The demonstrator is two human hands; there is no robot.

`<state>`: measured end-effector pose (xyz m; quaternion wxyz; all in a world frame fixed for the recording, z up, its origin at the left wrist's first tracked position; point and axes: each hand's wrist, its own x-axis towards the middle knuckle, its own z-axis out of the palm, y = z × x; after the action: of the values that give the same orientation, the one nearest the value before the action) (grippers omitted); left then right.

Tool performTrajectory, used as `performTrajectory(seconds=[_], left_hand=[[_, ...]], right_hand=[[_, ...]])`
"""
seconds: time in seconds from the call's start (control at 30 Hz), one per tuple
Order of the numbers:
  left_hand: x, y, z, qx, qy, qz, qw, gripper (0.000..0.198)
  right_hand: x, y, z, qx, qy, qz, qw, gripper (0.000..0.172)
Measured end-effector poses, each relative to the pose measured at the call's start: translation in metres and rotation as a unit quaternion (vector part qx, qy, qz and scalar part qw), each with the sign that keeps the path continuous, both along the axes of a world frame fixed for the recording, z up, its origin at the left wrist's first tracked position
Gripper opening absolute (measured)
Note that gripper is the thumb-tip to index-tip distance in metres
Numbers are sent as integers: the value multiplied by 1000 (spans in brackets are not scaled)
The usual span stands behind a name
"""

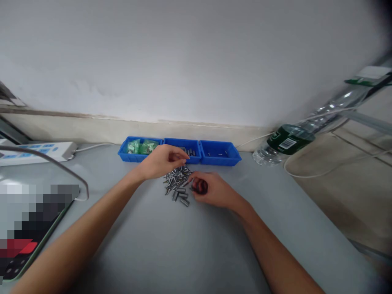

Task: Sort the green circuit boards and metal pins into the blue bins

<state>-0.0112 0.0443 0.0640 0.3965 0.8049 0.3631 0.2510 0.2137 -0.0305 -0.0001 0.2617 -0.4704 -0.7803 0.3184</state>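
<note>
A pile of small metal pins and cylinders lies on the grey table, with several thicker cylinders at its near edge. My left hand hangs over the pile's far side, in front of the middle blue bin. Its thumb and fingertips are drawn together; whatever they hold is hidden. At the pile's right edge, my right hand is curled, its fingertips pinched on a small metal pin. Dark cylinders sit inside the middle bin, partly covered by my left hand.
The left blue bin holds green packets; the right one holds a few tiny pins. A power strip and a pixelated device are at left. A plastic bottle leans at right beside a white cable.
</note>
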Motion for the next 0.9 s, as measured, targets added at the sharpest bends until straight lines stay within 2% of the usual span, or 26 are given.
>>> performTrajectory(seconds=[0.13,0.3,0.43,0.57,0.73,0.8,0.9], left_hand=[[1,-3,3,4,18,-16,1000,19],[1,-9,13,-17,44,-48,998,18],[2,-12,17,-48,44,-72,995,15],[3,-13,15,-77,16,-82,994,18],[1,-7,9,-60,-11,-62,996,11],[1,-3,3,-38,-28,-29,999,6],[0,4,-5,-19,-48,52,997,10]], right_hand=[[-1,1,0,11,15,-22,1000,29],[0,5,0,-27,198,-65,978,16],[-2,7,3,-76,313,-95,942,25],[-5,7,4,-88,366,-124,918,29],[-8,8,-1,-50,352,-143,924,28],[-9,7,-3,4,293,-141,945,23],[-9,3,-4,89,161,-101,978,14]])
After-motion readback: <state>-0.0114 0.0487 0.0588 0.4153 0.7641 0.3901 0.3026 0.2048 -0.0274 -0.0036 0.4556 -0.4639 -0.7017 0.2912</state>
